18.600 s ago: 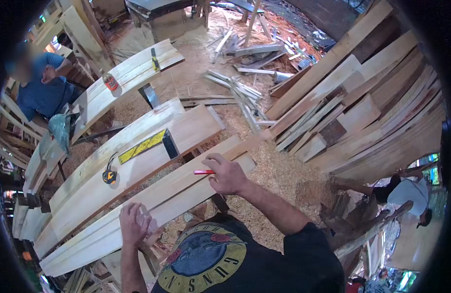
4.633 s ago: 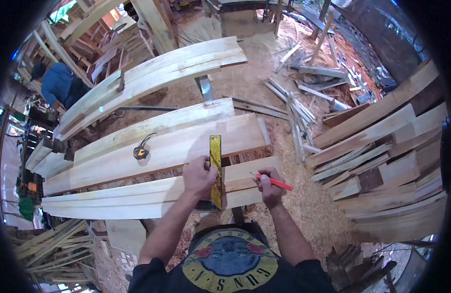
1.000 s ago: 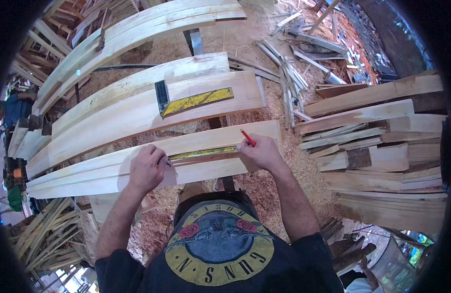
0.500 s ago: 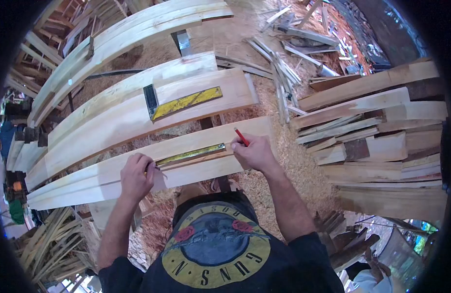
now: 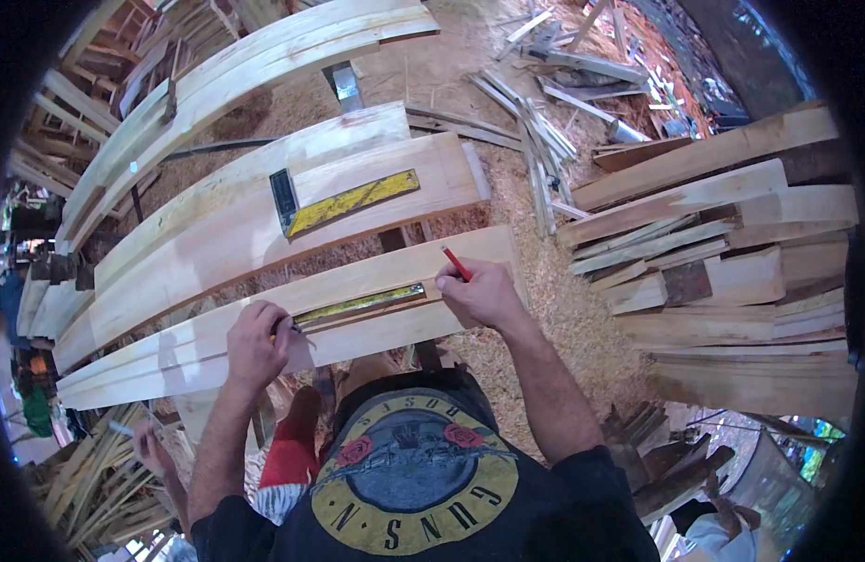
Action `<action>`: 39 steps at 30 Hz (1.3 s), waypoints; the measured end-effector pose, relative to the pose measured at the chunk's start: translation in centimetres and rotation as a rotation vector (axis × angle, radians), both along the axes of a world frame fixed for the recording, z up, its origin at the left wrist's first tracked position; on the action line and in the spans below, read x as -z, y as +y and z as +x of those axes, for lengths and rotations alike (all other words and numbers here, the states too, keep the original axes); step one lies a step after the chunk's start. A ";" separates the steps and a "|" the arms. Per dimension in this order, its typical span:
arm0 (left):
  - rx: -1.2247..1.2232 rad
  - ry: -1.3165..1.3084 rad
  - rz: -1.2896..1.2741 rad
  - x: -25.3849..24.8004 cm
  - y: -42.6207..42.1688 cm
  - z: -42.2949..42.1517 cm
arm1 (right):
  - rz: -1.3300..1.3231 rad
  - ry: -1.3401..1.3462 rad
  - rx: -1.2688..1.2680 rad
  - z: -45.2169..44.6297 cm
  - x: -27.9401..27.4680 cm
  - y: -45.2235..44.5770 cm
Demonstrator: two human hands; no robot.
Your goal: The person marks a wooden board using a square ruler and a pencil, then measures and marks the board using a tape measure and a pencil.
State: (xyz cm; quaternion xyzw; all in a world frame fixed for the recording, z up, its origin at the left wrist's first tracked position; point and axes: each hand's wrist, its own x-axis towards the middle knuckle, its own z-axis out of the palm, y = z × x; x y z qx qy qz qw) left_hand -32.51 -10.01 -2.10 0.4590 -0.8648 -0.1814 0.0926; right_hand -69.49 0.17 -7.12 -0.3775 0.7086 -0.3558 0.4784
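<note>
A tape measure's yellow blade (image 5: 358,304) lies along a pale wooden board (image 5: 358,270) in front of me. My left hand (image 5: 256,345) is closed around the left end of the tape measure; its fingers hide most of the case. My right hand (image 5: 484,292) rests by the blade's right end, near the board's end. Pinched in it is a red pencil (image 5: 457,263), pointing up and to the left. On the board beyond lies a carpenter's square with a yellow blade (image 5: 353,203) and a dark stock (image 5: 285,194).
More long boards (image 5: 292,47) lie farther off. Stacked timber (image 5: 704,318) is at the right, scrap wood (image 5: 535,122) at the back. Sawdust (image 5: 554,365) covers the ground. Another person's hand (image 5: 152,450) and red clothing (image 5: 294,440) show at lower left.
Another person's hand and red clothing have come into view at the lower left. My hands, the tape measure and the pencil keep nearly the same places; the view has shifted slightly.
</note>
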 end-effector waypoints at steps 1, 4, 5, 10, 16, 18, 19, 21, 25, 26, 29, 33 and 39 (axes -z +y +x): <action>-0.001 0.002 -0.001 0.0 0.0 0.0 | -0.011 0.008 0.001 0.1 0.0 0.0; -0.003 0.005 0.005 -0.1 0.1 -0.1 | 0.023 0.047 -0.013 0.3 -0.5 0.1; -0.005 0.009 0.012 -0.3 0.1 -0.1 | -0.015 0.076 -0.015 0.4 -0.3 0.2; -0.015 0.019 0.015 -0.1 0.0 -0.1 | -0.055 0.096 -0.016 0.5 -0.3 0.3; 0.008 0.045 0.000 -0.2 -0.1 -0.1 | -0.007 0.097 -0.016 0.4 -0.6 0.0; 0.011 0.052 -0.010 -0.2 -0.1 0.0 | -0.007 0.095 -0.019 0.4 -0.5 0.0; 0.006 0.058 -0.005 -0.2 0.0 -0.1 | -0.008 0.094 -0.020 0.4 -0.5 0.0; -0.005 0.067 0.003 -0.2 0.1 -0.1 | -0.031 0.098 -0.023 0.3 -0.2 0.0; -0.011 0.051 -0.005 -0.2 0.2 -0.1 | -0.014 0.106 -0.011 0.4 -0.4 0.1; -0.006 0.045 -0.016 -0.1 0.2 -0.1 | -0.009 0.110 -0.014 0.4 -0.4 0.0; -0.003 0.050 -0.022 -0.2 0.4 -0.2 | 0.003 0.122 -0.023 0.5 -0.4 0.0; 0.003 0.047 -0.018 -0.1 0.3 -0.1 | 0.045 0.166 -0.052 0.8 -0.3 -0.1; -0.007 0.082 -0.017 -0.1 0.4 -0.2 | 0.053 0.323 -0.139 1.2 -2.4 -0.6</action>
